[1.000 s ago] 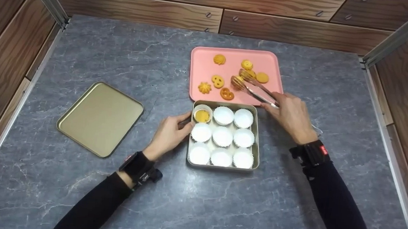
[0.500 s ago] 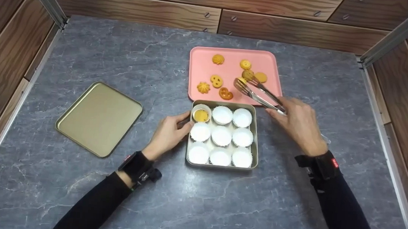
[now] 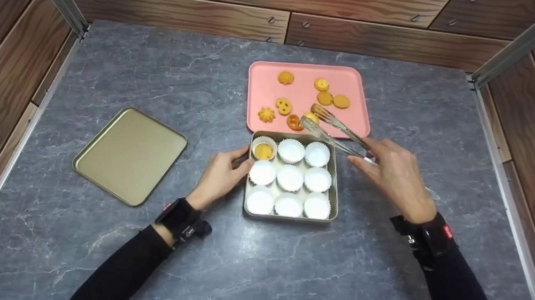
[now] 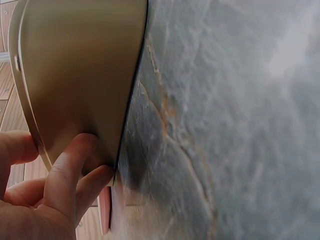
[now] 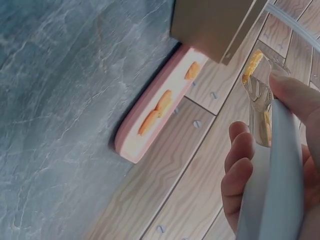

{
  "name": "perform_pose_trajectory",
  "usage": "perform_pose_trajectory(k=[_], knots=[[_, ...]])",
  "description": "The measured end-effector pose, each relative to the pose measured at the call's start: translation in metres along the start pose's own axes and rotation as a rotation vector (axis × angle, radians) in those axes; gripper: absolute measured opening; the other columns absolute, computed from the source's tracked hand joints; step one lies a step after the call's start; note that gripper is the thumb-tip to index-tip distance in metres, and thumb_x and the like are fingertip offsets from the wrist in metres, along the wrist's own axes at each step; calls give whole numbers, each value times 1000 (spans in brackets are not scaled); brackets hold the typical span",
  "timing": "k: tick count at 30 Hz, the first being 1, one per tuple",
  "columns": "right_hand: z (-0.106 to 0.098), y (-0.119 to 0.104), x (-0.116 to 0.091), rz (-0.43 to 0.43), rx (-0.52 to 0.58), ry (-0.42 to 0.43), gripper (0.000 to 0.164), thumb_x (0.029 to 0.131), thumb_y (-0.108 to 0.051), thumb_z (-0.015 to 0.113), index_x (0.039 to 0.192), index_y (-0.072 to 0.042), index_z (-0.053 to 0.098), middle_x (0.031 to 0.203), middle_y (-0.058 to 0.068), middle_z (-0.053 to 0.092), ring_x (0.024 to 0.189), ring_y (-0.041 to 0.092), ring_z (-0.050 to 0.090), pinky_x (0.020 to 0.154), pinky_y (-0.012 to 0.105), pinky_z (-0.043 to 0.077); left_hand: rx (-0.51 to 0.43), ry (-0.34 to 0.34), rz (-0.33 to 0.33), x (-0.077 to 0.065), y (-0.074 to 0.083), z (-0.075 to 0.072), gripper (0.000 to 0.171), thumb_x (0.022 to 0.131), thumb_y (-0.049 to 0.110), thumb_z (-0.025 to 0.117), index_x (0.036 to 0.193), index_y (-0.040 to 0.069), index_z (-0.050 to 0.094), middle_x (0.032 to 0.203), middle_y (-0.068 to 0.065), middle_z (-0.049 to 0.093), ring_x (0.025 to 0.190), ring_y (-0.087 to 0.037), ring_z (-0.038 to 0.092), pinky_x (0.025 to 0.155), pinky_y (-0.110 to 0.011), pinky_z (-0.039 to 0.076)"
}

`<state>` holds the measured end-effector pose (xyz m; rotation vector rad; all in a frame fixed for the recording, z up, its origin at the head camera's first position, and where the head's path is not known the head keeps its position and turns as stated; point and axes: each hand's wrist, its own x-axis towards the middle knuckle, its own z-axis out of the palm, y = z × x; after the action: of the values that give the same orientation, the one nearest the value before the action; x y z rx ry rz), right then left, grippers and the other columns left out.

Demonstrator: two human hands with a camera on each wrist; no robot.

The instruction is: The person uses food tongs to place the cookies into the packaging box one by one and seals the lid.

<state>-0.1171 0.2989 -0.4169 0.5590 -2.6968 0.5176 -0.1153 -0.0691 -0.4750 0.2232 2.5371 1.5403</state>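
My right hand (image 3: 395,173) grips a pair of tongs (image 3: 339,131) with slotted metal heads. Between the heads sits a yellow cookie (image 5: 252,66), over the front part of a pink tray (image 3: 296,69). In front of the tray stands a square gold tin (image 3: 336,192) lined with rows of white paper cups (image 3: 290,177). Its far left cup contains a cookie (image 3: 263,151); the other cups show only white paper. My left hand (image 3: 221,175) holds the tin's left side, thumb at the rim and fingers (image 4: 70,170) against the outer wall.
On the tray lie several cookies, among them a pretzel-shaped one (image 3: 294,122), a star-shaped one (image 3: 266,114) and a swirled one (image 3: 285,78). A gold lid (image 3: 130,157) lies on the grey marbled table to the left. Wood-patterned panels (image 3: 178,14) border the table.
My right hand has drawn back toward me and to the right. The tongs and their cookie have come nearer the tin, uncovering the cookies behind. My left hand keeps its place on the tin.
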Motion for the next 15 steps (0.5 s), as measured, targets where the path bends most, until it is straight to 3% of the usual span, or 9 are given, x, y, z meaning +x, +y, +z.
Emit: perform_pose_trajectory(k=[5, 10, 15], knots=[[-3, -6, -5, -34, -8, -17, 52, 85, -31, 86, 126, -2, 73, 83, 16, 69, 65, 27, 60, 52, 43, 51, 22, 11, 4, 0, 0, 0, 50, 101, 26, 67, 145, 5, 57, 135, -17, 66, 51, -9, 42, 54, -25, 45], [-6, -11, -10, -49, 13, -46, 53, 85, -31, 86, 124, 2, 72, 91, 17, 72, 71, 28, 66, 56, 44, 55, 32, 12, 11, 0, 1, 0, 49, 101, 25, 66, 144, 3, 58, 139, -18, 62, 52, -9, 37, 57, -26, 43], [-8, -14, -12, -70, 19, -77, 53, 84, -33, 87, 124, 0, 73, 91, 14, 72, 71, 25, 67, 58, 41, 57, 37, 18, 14, 0, 1, 0, 49, 100, 25, 67, 144, 4, 58, 130, -17, 69, 48, -7, 36, 55, -26, 43]])
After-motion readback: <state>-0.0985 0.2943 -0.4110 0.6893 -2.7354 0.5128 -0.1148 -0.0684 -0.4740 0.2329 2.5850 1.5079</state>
